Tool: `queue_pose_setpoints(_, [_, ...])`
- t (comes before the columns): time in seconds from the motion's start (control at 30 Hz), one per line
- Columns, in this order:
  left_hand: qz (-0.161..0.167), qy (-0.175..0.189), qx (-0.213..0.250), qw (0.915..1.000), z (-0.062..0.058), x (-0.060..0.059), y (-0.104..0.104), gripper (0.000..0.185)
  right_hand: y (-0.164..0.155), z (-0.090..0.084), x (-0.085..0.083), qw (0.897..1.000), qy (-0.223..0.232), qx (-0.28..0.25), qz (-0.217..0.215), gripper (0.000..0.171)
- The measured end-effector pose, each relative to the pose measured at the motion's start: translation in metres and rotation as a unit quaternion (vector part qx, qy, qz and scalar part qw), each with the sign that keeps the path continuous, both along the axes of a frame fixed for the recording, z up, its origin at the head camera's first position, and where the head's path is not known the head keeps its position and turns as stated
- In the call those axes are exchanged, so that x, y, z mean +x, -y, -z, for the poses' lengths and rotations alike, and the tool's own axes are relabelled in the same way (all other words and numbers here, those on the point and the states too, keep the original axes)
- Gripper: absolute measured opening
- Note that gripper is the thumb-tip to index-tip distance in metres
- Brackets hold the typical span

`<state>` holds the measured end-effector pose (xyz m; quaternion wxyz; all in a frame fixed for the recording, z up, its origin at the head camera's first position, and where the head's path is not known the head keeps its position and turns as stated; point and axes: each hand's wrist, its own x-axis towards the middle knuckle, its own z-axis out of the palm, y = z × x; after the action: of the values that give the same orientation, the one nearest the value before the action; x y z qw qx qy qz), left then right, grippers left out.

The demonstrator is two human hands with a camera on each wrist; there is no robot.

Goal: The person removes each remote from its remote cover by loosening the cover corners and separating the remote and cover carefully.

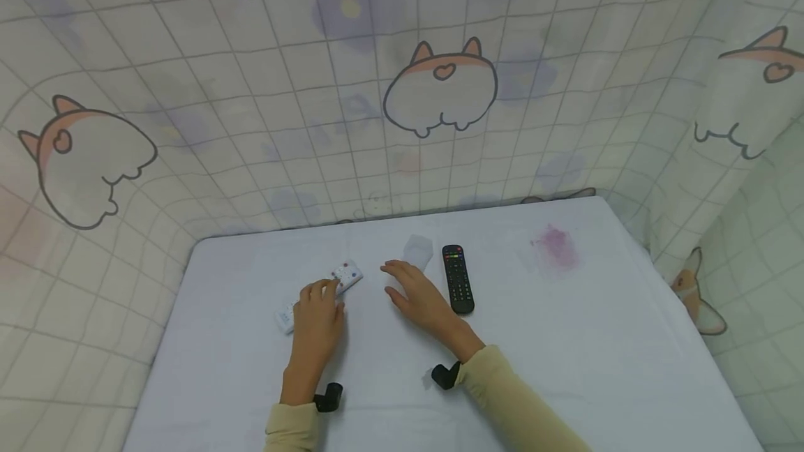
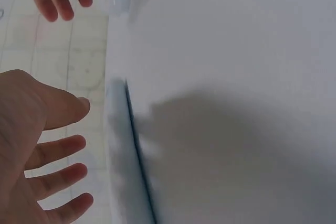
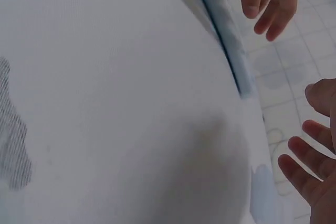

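A black remote (image 1: 458, 277) lay lengthwise on the table (image 1: 565, 340), a small white packet (image 1: 417, 251) just beside its far end. A pink stain (image 1: 554, 244) marked the cloth further right — behind hung a corgi-print curtain (image 1: 440, 86).

Light is soft, even, fairly bright; colours look washed out. Head view bends hard at the edges: the curtain (image 1: 188, 89) grid lines curve, esp. at the corners. No glare on the table (image 1: 565, 340). My hands drop only faint shadows there. Head pic is fairly sharp, a bit hazy. Both wrist views are v. close and out of focus: the cloth is a pale blur, a broad grey shadow lies across it, my fingers (image 2: 58, 150) look soft-edged.
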<state>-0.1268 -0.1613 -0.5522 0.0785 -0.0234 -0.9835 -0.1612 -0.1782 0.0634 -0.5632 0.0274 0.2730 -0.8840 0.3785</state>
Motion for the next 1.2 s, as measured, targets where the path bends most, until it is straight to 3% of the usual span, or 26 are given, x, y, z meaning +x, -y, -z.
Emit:
queue_pose_setpoints(0.2, [-0.009,0.011,-0.003,0.9999,0.001,0.007,0.035,0.057,0.027,0.008,-0.003,0.998,-0.003,0.035,-0.042,0.044])
queue_pose_setpoints(0.37, [-0.016,0.024,-0.013,0.9995,0.009,0.013,0.053,0.061,0.049,0.012,-0.007,0.995,-0.023,0.064,-0.073,0.046])
queue_pose_setpoints(0.7, [-0.049,0.05,-0.012,0.9975,0.018,0.017,0.07,0.06,0.077,0.018,-0.016,0.99,-0.015,0.116,-0.084,0.052])
queue_pose_setpoints(0.83, [-0.052,0.066,-0.006,0.9964,0.021,0.016,0.075,0.061,0.083,0.022,-0.019,0.986,-0.036,0.14,-0.082,0.05])
queue_pose_setpoints(1.2, [-0.046,0.104,0.027,0.9932,0.015,0.015,0.082,0.06,0.093,0.02,-0.023,0.955,-0.133,0.252,-0.075,0.049])
